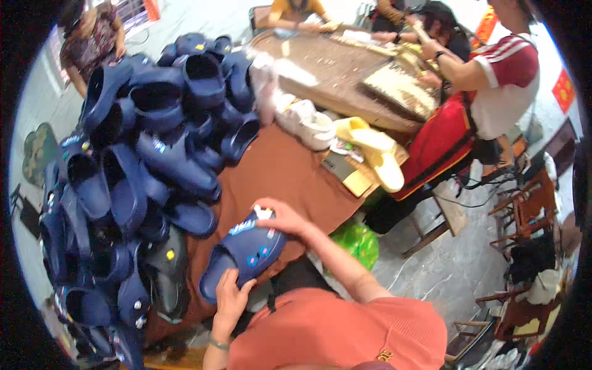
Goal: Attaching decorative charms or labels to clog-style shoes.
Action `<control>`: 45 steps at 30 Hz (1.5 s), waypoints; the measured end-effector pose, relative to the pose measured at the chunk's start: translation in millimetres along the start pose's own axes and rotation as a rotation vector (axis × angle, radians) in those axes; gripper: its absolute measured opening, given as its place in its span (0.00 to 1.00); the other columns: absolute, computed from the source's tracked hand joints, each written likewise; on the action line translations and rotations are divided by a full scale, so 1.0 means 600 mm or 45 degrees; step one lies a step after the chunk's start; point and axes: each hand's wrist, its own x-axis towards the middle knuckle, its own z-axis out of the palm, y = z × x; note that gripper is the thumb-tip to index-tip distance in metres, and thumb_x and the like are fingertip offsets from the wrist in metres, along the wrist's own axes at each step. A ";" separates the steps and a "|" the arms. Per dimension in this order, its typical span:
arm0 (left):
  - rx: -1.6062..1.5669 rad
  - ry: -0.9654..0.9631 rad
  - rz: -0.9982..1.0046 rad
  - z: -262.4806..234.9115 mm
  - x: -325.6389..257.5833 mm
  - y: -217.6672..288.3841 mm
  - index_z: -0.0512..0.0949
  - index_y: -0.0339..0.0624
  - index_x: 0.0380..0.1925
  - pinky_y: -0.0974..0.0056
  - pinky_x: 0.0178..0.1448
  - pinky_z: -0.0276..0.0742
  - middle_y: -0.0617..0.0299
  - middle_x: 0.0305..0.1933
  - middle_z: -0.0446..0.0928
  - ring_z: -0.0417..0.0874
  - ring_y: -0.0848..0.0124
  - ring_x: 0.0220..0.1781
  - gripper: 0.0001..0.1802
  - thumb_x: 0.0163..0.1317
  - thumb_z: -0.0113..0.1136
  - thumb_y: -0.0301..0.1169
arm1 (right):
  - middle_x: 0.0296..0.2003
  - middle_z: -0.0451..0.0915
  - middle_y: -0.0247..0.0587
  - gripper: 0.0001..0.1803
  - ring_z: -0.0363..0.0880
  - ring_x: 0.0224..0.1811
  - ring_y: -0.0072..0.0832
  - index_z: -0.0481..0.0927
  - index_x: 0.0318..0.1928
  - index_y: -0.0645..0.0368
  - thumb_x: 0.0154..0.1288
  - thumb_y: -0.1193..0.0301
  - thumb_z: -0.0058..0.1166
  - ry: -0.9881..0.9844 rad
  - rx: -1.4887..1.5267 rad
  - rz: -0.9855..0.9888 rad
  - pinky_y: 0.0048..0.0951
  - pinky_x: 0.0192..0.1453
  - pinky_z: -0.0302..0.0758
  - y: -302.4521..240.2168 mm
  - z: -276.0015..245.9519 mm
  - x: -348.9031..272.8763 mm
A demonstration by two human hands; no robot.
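Spanning hand (230, 298) to hand (283, 218): navy clog (248, 249)

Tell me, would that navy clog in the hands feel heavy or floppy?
The navy clog is probably light for its size, as it looks like molded foam. It likely isn't very floppy: held by the left hand at its heel and the right hand near its toe, it shows no sag.

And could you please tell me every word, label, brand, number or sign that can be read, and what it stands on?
None reads clearly.
Held navy clog: light-blue charm, marks too small to read.
Salmon shirt: gold mark, too blurred.
Red sign, far right: markings too blurred.
Red-orange strip, top right: also blurred.
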 end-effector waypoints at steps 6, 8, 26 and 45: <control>-1.404 -0.318 -0.684 0.028 0.076 -0.013 0.72 0.34 0.53 0.63 0.54 0.74 0.58 0.50 0.77 0.78 0.67 0.50 0.22 0.59 0.60 0.31 | 0.44 0.73 0.50 0.23 0.68 0.51 0.45 0.72 0.48 0.62 0.57 0.61 0.60 0.256 -0.382 -0.411 0.40 0.57 0.66 -0.021 0.022 -0.008; -1.500 -0.263 -0.764 0.041 0.098 -0.001 0.72 0.35 0.53 0.63 0.54 0.74 0.58 0.49 0.77 0.78 0.68 0.50 0.21 0.60 0.59 0.29 | 0.42 0.72 0.49 0.23 0.68 0.49 0.45 0.71 0.46 0.62 0.56 0.61 0.61 0.375 -0.535 -0.411 0.41 0.54 0.66 -0.035 0.022 -0.013; -1.579 -0.102 -0.833 0.062 0.100 -0.002 0.72 0.34 0.52 0.66 0.53 0.75 0.58 0.49 0.77 0.79 0.70 0.47 0.19 0.60 0.58 0.25 | 0.26 0.68 0.42 0.14 0.69 0.31 0.41 0.68 0.32 0.59 0.53 0.71 0.62 0.427 -0.683 -0.635 0.40 0.38 0.67 -0.034 0.018 -0.009; -1.645 -0.098 -0.747 0.059 0.098 -0.001 0.73 0.35 0.50 0.65 0.52 0.75 0.59 0.47 0.78 0.79 0.71 0.46 0.19 0.59 0.60 0.26 | 0.26 0.71 0.40 0.09 0.71 0.31 0.40 0.75 0.32 0.58 0.49 0.77 0.61 0.485 -0.822 -0.611 0.37 0.34 0.70 -0.047 0.024 -0.038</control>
